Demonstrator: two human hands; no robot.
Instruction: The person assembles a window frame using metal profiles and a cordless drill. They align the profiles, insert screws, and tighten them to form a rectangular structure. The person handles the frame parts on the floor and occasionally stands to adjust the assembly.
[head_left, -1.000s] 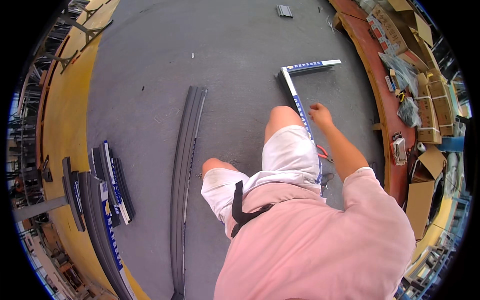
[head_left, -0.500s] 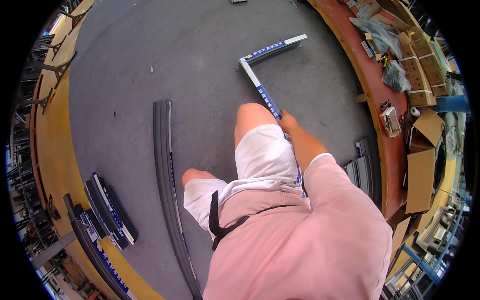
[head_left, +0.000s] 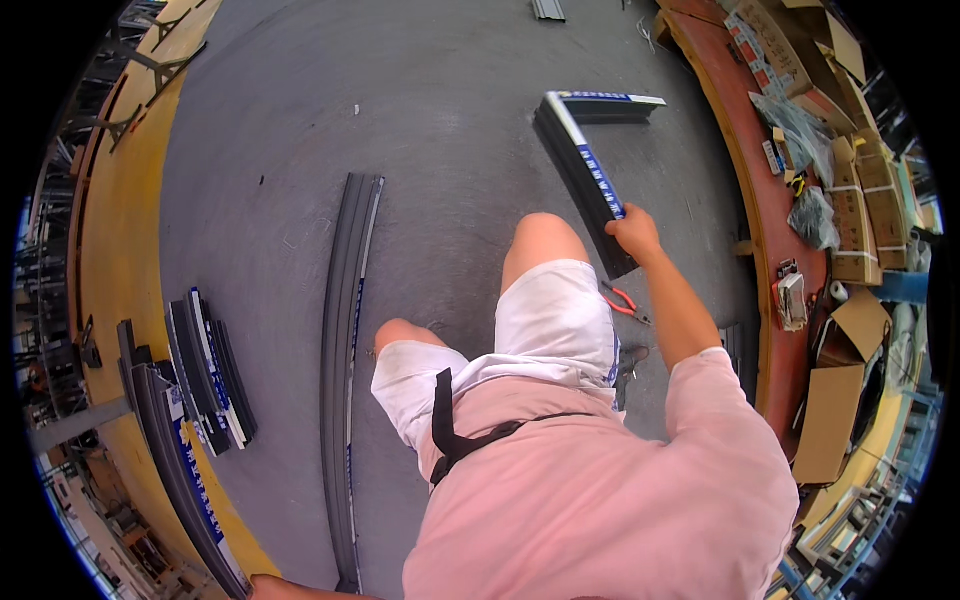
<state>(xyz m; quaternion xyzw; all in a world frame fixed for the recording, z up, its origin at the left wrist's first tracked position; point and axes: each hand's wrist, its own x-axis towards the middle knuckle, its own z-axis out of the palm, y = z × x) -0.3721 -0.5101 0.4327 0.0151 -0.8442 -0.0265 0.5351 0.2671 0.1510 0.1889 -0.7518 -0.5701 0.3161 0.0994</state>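
My right hand [head_left: 634, 236] is closed around the near end of an L-shaped piece of dark grey metal profile [head_left: 572, 150], with blue-and-white film along its upper edge. Its shorter leg points right at the far end. On the floor just below that hand lie red-handled pliers [head_left: 627, 304]. Only part of my left hand [head_left: 268, 588] shows at the lower edge, beside the near end of a long film-covered profile [head_left: 190, 480]; its fingers are cut off from view. Between them, a long grey profile bundle [head_left: 343, 370] lies on the floor to the left of my knees.
Shorter profiles [head_left: 208, 370] lie on the floor at left, beside a yellow strip [head_left: 130, 240]. A red-topped workbench [head_left: 745, 130] runs along the right, bearing cardboard boxes [head_left: 855, 200] and plastic bags. A small profile piece [head_left: 549, 10] lies at the far edge.
My right hand has moved up and right, tilting the L-shaped profile so its grey side shows. The pliers have come into view. My left hand now appears at the lower left.
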